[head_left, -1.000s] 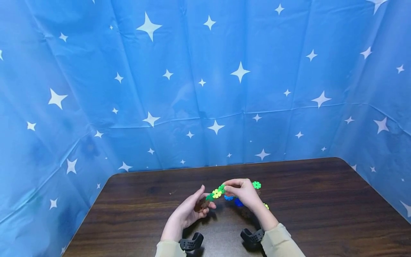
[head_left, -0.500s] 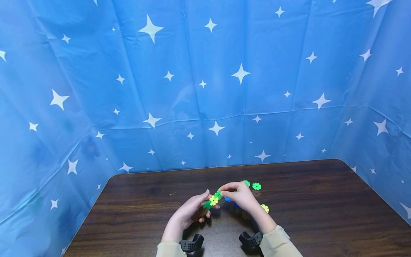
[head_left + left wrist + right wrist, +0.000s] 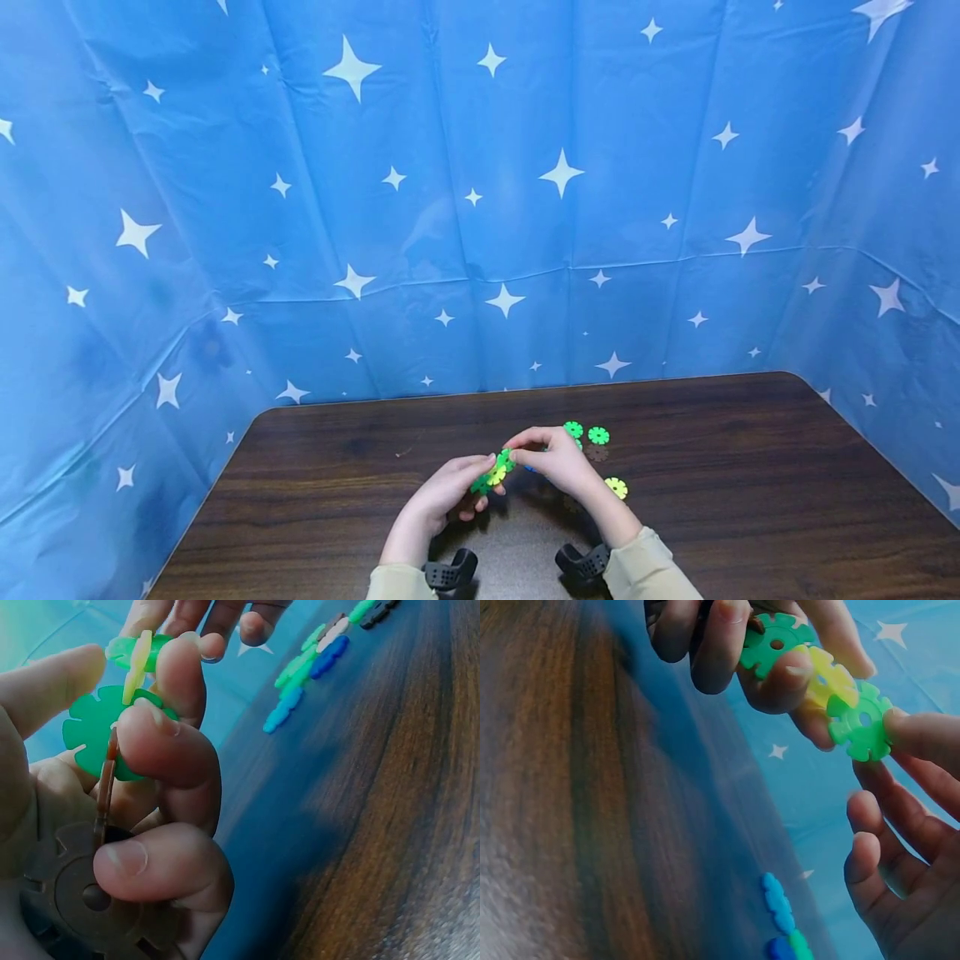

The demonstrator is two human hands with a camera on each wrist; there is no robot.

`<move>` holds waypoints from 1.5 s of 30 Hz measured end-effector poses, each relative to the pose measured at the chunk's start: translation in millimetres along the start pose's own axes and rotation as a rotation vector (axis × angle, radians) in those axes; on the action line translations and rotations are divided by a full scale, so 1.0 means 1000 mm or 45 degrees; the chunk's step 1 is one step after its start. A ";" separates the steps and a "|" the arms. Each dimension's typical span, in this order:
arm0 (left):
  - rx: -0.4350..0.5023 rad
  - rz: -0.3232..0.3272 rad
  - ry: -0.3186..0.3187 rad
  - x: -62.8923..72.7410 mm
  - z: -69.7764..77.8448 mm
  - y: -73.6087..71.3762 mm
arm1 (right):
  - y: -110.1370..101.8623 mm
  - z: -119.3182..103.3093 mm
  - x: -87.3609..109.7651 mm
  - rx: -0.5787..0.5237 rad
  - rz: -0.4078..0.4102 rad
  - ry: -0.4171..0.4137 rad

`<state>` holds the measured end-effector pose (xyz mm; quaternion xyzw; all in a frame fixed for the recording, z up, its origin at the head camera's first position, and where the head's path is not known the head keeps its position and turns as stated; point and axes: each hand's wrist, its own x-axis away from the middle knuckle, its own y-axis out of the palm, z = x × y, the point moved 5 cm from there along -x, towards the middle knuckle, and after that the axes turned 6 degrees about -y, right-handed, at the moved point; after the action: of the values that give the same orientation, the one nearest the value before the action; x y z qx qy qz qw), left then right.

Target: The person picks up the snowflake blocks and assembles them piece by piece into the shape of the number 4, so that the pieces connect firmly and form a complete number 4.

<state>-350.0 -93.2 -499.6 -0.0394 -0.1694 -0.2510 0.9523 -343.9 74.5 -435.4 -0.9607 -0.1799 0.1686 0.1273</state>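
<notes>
- Since the head frame of a second ago, the chain of notched discs (image 3: 497,474) has been lowered and brought slightly left, the thumb of the left hand (image 3: 438,493) has been laid over it, and the right hand (image 3: 562,462) has been shifted left too.
- Below the centre of the head view, the chain is held between both hands, above the worktop (image 3: 315,492).
- Its lower end is gripped in the curled fingers of the left hand; at lower left of the left wrist view, a broad brown disc (image 3: 75,892) and an edge-on brown disc (image 3: 107,791) are held, their joint partly hidden.
- At upper right of the right wrist view, the bright green end disc (image 3: 859,736) is pinched by the right hand, its other fingers loosely bent.
- Done, apparently: the dark green disc (image 3: 765,654), the yellow disc (image 3: 840,675) and the bright green end disc are linked in a row; how firmly the last is seated cannot be told.
- Left over, seemingly: loose pieces on the worktop, among them a green disc (image 3: 598,436), a pale yellow disc (image 3: 617,488) and a dark blue disc (image 3: 330,658). The assembly is judged partway along.
</notes>
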 end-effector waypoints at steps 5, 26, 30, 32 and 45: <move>-0.017 0.025 0.015 -0.001 -0.001 -0.001 | -0.003 -0.003 0.001 0.009 -0.036 0.019; -0.002 0.101 0.017 0.000 0.000 -0.005 | -0.073 0.047 0.028 0.205 -0.078 0.075; 0.010 0.107 0.028 0.001 0.002 -0.006 | -0.088 0.053 0.041 0.214 -0.134 0.101; 0.017 0.109 0.032 0.001 0.002 -0.006 | -0.093 0.058 0.047 0.230 -0.172 0.128; 0.026 0.115 0.015 -0.001 0.000 -0.008 | -0.103 0.068 0.072 0.248 -0.374 0.163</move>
<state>-354.1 -99.7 -500.1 -0.0359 -0.1644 -0.2063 0.9639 -336.8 207.9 -486.1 -0.9160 -0.2927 0.1032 0.2542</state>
